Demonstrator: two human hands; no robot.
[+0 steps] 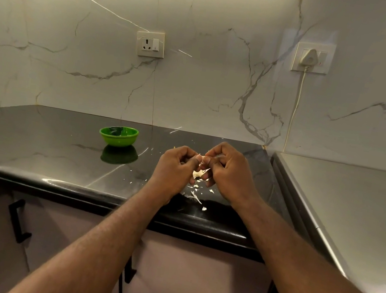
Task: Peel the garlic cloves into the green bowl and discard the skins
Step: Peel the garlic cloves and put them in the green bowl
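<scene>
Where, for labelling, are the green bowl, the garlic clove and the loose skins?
green bowl [118, 142]: head view, outer front wall.
garlic clove [198, 173]: head view, its visible pale part.
loose skins [196, 197]: head view, the longest flake.

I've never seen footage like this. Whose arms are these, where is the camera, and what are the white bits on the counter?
No machine here: these are a person's two bare hands, filmed by one wide-angle camera worn on their head, looking forward and down. The left hand and right hand meet above the black counter, fingers pinching a garlic clove between them to peel it. The white bits are skins, scattered on the counter under the hands. The green bowl stands further left, apart from the hands.
</scene>
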